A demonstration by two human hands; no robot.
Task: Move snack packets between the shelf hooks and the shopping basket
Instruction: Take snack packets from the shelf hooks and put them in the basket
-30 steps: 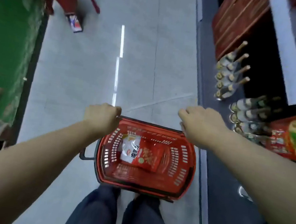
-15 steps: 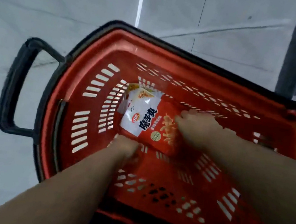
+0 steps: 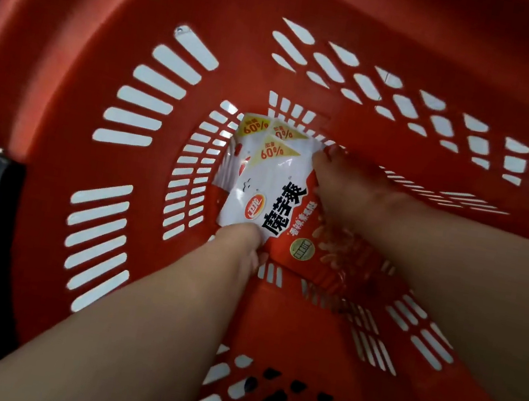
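Both hands' grips, left hand (image 3: 242, 245) and right hand (image 3: 342, 181), clamp stacked snack packets (image 3: 269, 180) in the red basket (image 3: 68, 72).

I am reaching both bare forearms down and forward. My left hand (image 3: 242, 245) is curling its fingers closed at the near side, while my right hand (image 3: 345, 182) is lying knuckles-up, fingers bent, pinching.

A stack of glossy white-and-red foil snack packets (image 3: 269, 180) with bold black lettering lies flat on the floor of the red slotted plastic shopping basket (image 3: 78, 74); at least three yellow "60%" corner flashes fan out at the far end; the top packet sits slightly askew.
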